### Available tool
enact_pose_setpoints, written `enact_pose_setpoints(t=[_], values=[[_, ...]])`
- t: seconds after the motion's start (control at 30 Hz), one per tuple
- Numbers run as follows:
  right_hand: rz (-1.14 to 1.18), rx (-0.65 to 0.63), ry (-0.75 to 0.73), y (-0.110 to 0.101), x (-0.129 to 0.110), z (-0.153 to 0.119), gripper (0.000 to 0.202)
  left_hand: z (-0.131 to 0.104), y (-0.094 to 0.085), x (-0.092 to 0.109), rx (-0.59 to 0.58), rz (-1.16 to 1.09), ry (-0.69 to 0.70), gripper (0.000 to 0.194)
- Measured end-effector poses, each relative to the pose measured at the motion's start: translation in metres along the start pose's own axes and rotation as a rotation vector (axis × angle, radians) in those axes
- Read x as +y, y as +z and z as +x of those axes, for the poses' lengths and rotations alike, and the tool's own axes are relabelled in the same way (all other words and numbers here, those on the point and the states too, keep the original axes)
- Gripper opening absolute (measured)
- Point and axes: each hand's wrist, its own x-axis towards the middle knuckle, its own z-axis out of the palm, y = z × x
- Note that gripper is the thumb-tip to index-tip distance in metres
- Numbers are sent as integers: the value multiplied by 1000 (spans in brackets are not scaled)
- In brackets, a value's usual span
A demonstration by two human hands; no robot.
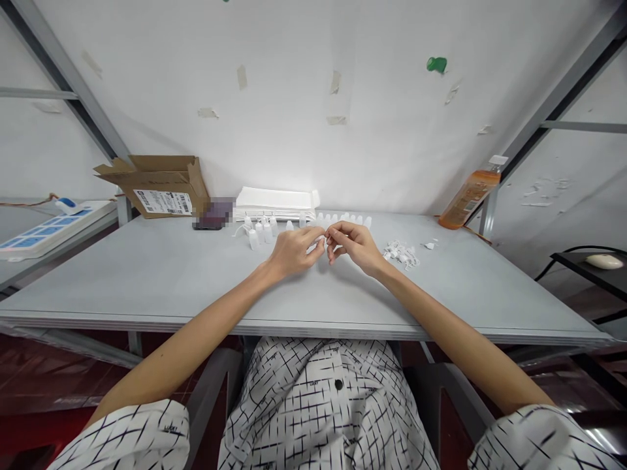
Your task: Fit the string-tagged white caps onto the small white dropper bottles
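Over the middle of the grey table [176,277], my left hand [295,250] and my right hand [356,247] meet at the fingertips. Both are closed in a pinch. A whitish bit shows between the left fingers, too small and covered to name. Left of my left hand stands a group of small white squeeze bottles [253,239], some with tips on. More small bottles [367,222] form a row behind my hands, partly hidden by them. A loose pile of small white plastic pieces [401,254] lies to the right of my right hand.
An opened cardboard box [164,189], a dark phone [215,214] and a stack of white trays or sheets [277,199] line the back left. An orange bottle [470,194] leans at the back right. One small white piece [429,246] lies apart from the pile.
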Motion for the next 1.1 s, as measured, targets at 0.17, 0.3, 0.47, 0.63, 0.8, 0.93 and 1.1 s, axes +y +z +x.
enact_pose_setpoints(t=[0.17, 0.3, 0.47, 0.63, 0.8, 0.93, 1.1], values=[[-22, -1, 7, 0, 0, -1, 41, 1, -3, 1, -22, 10, 15, 19], [-32, 2, 19, 0, 2, -1, 41, 1, -2, 2, -19, 19, 20, 19], [-22, 4, 35, 1, 4, 0, 40, -1, 0, -1, -29, 54, 47, 21], [-41, 1, 40, 1, 5, -1, 41, -3, 2, -2, -53, 79, 76, 22], [-89, -31, 45, 0, 9, -2, 42, -6, 4, -2, -70, 111, 80, 26], [-101, -38, 42, 0, 11, -2, 43, -6, 5, -2, -105, 116, 76, 27], [-103, -16, 50, 2, 11, -3, 44, -4, 6, 1, -155, 105, 32, 29]])
